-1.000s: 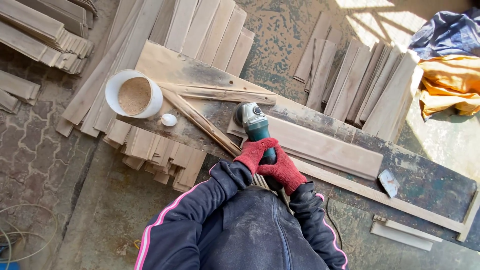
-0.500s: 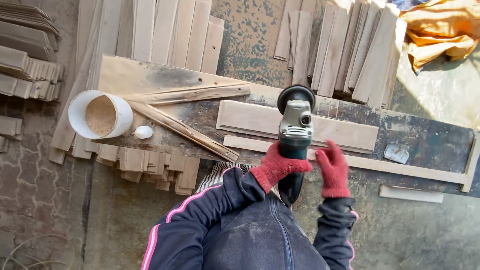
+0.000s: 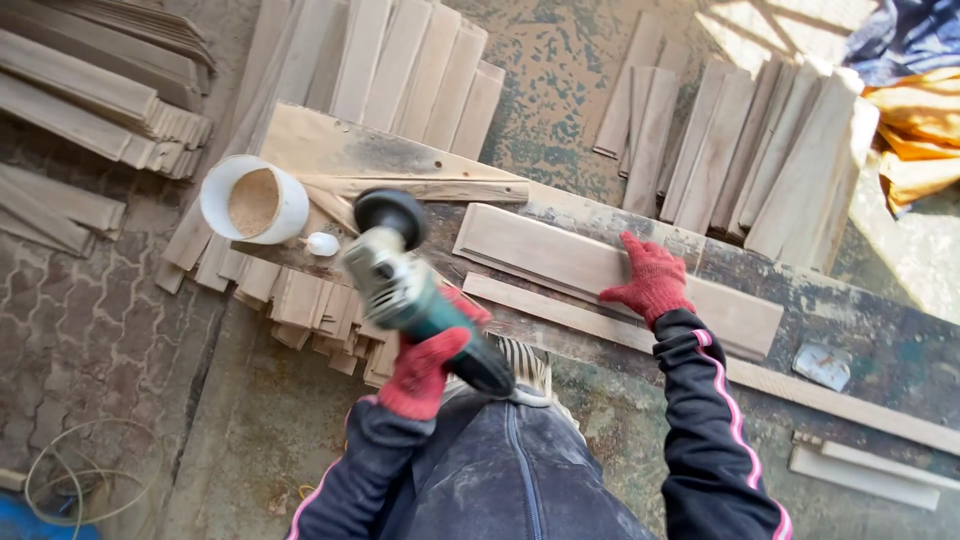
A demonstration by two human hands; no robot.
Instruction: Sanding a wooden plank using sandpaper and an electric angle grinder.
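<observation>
Both hands wear red knit gloves. My left hand point(image 3: 425, 365) grips the body of a green and grey angle grinder point(image 3: 400, 280), lifted off the bench and swung to the left, its black disc guard pointing up-left. My right hand point(image 3: 650, 278) lies flat, fingers spread, on a pale wooden board point(image 3: 545, 252) that rests on the dark, worn workbench point(image 3: 860, 335). A long thin wood strip point(image 3: 560, 312) lies along the bench edge just below that board.
A white bucket of sawdust point(image 3: 253, 200) and a small white lump point(image 3: 322, 243) sit at the bench's left end. Stacks of wooden slats point(image 3: 770, 165) lie on the ground behind and to the left. Orange and blue cloth point(image 3: 920, 130) lies top right. A scraper point(image 3: 825, 365) rests on the bench.
The grinder has come off the board and swung left in my left hand. My right hand let go of it and now presses on the board.
</observation>
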